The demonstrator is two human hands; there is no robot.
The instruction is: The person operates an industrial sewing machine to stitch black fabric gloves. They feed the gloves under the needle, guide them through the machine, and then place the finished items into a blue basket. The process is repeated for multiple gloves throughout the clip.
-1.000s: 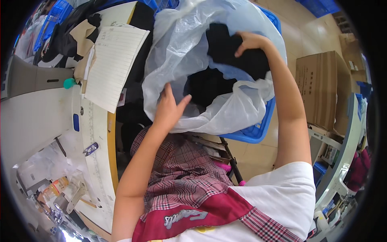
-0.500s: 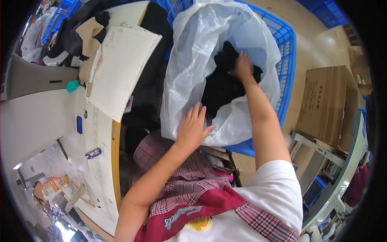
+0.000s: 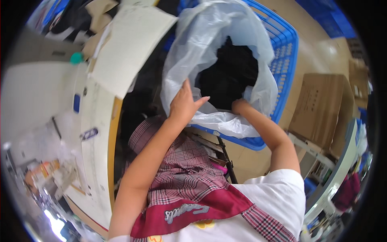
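Note:
A large translucent plastic bag [image 3: 183, 50] lines a blue basket [image 3: 293, 60], its mouth spread wide. Dark black cloth [image 3: 231, 74] fills the inside of the bag. My left hand [image 3: 184, 105] rests at the bag's near left rim, thumb stretched away from the other fingers, with nothing visible in its grasp. Inside the near right part of the mouth is my right hand [image 3: 240, 106], bent down against the black cloth. Its fingertips are hidden, so I cannot tell whether they grip the cloth.
To the left stands a white worktable [image 3: 98, 141] with paper sheets [image 3: 133, 38] and a small purple-and-white object [image 3: 89, 134]. A cardboard box [image 3: 318, 109] stands at right, beside a pale-edged table [image 3: 342, 161]. Blue crates [image 3: 328, 18] sit at the far right.
My right hand has come back from the far part of the cloth to the near rim. The black cloth lies more spread out. My left hand has shifted slightly up and left.

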